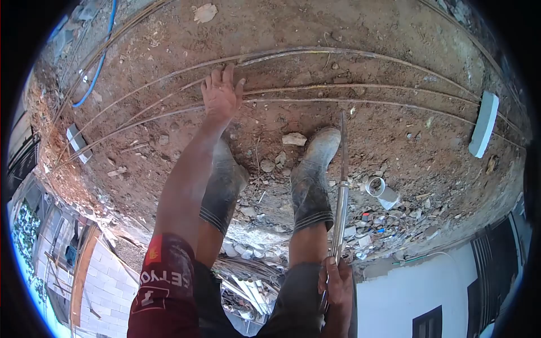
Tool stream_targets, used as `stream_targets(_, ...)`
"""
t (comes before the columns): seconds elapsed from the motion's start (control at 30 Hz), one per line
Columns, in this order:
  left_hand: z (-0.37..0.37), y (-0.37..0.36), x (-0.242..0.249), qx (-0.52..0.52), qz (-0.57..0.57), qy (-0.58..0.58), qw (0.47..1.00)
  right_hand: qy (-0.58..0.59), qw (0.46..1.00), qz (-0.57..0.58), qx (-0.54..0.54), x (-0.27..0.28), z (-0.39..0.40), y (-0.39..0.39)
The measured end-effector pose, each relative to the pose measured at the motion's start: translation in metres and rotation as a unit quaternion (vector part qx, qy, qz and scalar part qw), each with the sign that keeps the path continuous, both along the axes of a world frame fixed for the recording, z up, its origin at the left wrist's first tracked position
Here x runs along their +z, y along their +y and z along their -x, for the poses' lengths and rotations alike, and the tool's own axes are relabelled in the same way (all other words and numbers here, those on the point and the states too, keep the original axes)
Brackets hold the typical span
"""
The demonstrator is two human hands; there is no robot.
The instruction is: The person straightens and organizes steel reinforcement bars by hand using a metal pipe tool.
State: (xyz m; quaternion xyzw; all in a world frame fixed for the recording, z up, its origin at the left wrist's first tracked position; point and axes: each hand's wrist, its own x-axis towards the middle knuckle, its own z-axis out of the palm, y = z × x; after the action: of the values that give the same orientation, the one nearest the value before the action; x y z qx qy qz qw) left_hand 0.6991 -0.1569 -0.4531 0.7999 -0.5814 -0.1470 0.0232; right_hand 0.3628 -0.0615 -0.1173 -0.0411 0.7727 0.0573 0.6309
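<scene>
My left hand [222, 94] reaches out over several long, thin steel rods [315, 101] lying across the dirt. Its fingers are spread, and whether they touch a rod cannot be made out. Low in the view, my right hand [337, 283] is wrapped around a long metal bar [340, 217]. The bar runs away from me beside my right boot, thick and shiny near the hand, thinner and darker towards its far tip by the closest rod. Pale blocks lie at the rods' ends, one on the right [483, 125] and another on the left [78, 143].
Muddy boots [310, 183] stand on the dirt before the rods. A whitish plastic cup [386, 196] lies right of the bar among rubble. A blue hose [100, 65] curves at upper left. Stones lie between the boots, and a white wall [414, 298] rises at lower right.
</scene>
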Motion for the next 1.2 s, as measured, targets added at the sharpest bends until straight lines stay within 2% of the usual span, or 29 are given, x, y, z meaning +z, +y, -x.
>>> stream_targets(0.07, -0.009, -0.008, -0.009, 0.0, -0.117, -0.024, 0.993, -0.012, 1.0, -0.013, -0.025, 0.001, -0.003, -0.008)
stream_targets(0.13, -0.015, -0.018, -0.016, 0.024, -0.178, -0.01, 0.984, -0.011, 0.999, -0.006, -0.03, 0.0, -0.004, -0.007)
stream_targets(0.2, -0.013, -0.043, 0.007, 0.023, -0.281, 0.01, 0.959, -0.032, 0.999, -0.011, -0.033, 0.0, -0.001, -0.008)
stream_targets(0.23, -0.022, -0.044, 0.002, 0.02, -0.278, 0.02, 0.96, -0.022, 0.999, -0.006, -0.033, 0.001, 0.0, -0.008)
stream_targets(0.3, -0.044, -0.044, 0.0, 0.144, -0.239, 0.26, 0.925, -0.038, 0.999, 0.005, -0.033, 0.004, 0.001, -0.006)
stream_targets(0.33, -0.045, -0.041, 0.005, 0.144, -0.24, 0.26, 0.924, -0.035, 0.999, 0.002, -0.028, 0.008, 0.001, -0.007)
stream_targets(0.4, -0.049, -0.039, 0.021, 0.048, -0.224, 0.249, 0.941, -0.038, 0.999, 0.003, -0.029, 0.014, 0.005, -0.004)
stream_targets(0.53, -0.043, -0.046, 0.036, 0.082, -0.304, 0.242, 0.917, -0.048, 0.998, 0.011, -0.023, 0.026, 0.007, -0.009)
stream_targets(0.6, -0.047, -0.049, 0.031, -0.007, -0.462, 0.276, 0.843, -0.05, 0.998, 0.025, -0.013, 0.029, 0.003, -0.019)
stream_targets(0.63, -0.045, -0.041, 0.031, -0.002, -0.461, 0.279, 0.842, -0.049, 0.998, 0.023, -0.008, 0.03, 0.001, -0.025)
stream_targets(0.7, -0.034, -0.015, 0.027, -0.028, -0.282, 0.242, 0.928, -0.047, 0.998, 0.029, -0.012, 0.029, -0.004, -0.036)
stream_targets(0.73, -0.03, -0.007, 0.026, 0.022, -0.282, 0.273, 0.92, -0.058, 0.998, 0.027, -0.026, 0.029, -0.004, -0.04)
stream_targets(0.77, -0.028, -0.003, 0.022, 0.026, -0.284, 0.275, 0.918, -0.057, 0.998, 0.023, -0.022, 0.03, -0.007, -0.046)
stream_targets(0.97, -0.009, 0.03, 0.01, 0.005, -0.248, 0.267, 0.931, -0.017, 0.999, -0.023, -0.021, 0.048, -0.026, -0.078)
stream_targets(1.03, -0.002, 0.038, 0.009, -0.01, -0.219, 0.204, 0.954, -0.007, 1.0, -0.025, -0.007, 0.053, -0.034, -0.084)
stream_targets(1.1, -0.001, 0.039, 0.004, -0.001, -0.223, 0.204, 0.953, 0.0, 0.999, -0.043, -0.029, 0.055, -0.039, -0.087)
stream_targets(1.2, 0.001, 0.044, 0.0, 0.008, -0.217, 0.194, 0.957, 0.001, 0.999, -0.044, 0.007, 0.053, -0.05, -0.089)
